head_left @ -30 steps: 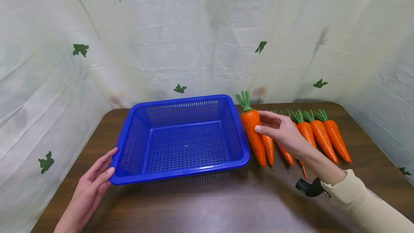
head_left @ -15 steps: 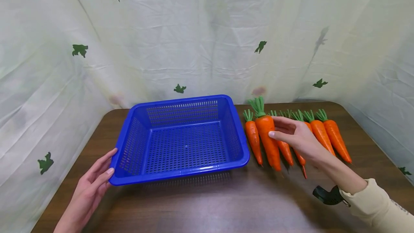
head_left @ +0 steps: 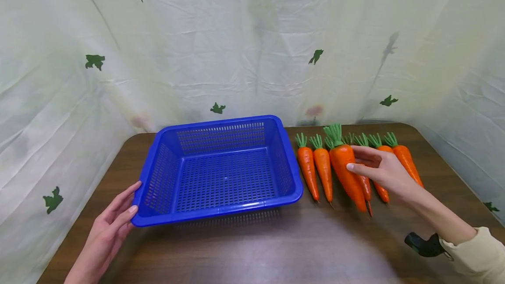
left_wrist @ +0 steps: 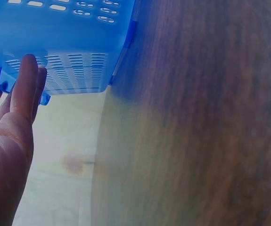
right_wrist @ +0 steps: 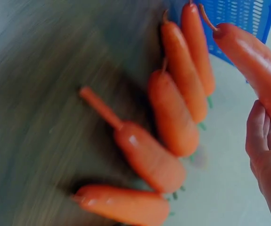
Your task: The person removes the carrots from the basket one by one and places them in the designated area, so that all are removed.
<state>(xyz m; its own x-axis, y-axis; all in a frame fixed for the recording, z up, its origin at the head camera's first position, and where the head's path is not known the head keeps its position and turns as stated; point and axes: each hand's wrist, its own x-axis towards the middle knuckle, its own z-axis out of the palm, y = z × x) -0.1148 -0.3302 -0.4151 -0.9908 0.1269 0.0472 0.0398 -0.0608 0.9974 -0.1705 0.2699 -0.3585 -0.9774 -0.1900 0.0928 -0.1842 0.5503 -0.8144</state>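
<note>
My right hand [head_left: 386,172] holds a large orange carrot [head_left: 345,173] with a green top, thumb on its near side and fingers behind. The carrot hangs over a row of other carrots, its tip toward me. In the right wrist view the held carrot [right_wrist: 250,61] is at upper right, with its thin root tip showing. A blue mesh basket [head_left: 221,210] stands left of the row with nothing in it. My left hand [head_left: 104,236] touches the basket's front left corner, thumb at the rim; the left wrist view shows its fingers [left_wrist: 26,89] extended along the outer wall.
Two slimmer carrots, one [head_left: 307,170] beside the basket and another [head_left: 323,168] next to it, lie with tops away from me. Several more lie to the right, including the outermost carrot [head_left: 408,163]. A white leaf-patterned curtain [head_left: 252,47] hangs behind the brown table [head_left: 244,249].
My right hand has carried the large carrot rightward, away from the basket and along the row, uncovering the two carrots nearest the basket. My left hand and the basket stay put.
</note>
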